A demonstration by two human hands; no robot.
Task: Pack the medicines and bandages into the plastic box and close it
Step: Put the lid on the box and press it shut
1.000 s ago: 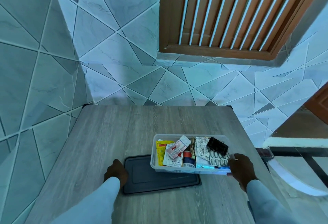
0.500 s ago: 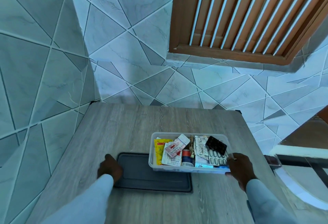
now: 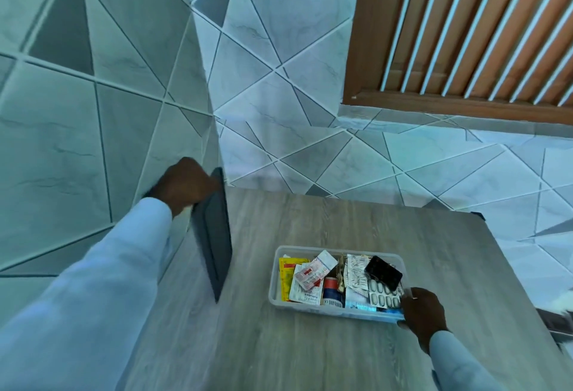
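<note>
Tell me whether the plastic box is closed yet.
Not closed. The plastic box sits open on the table, contents showing; the left hand holds the dark lid on edge beside it.

No legible text. Print on yellow sachet [image 3: 286,277], white leaflets [image 3: 305,293], red-white blister pack [image 3: 313,273] and blue-red tub [image 3: 333,293] inside plastic box [image 3: 274,282] too small and blurred to read.
</note>
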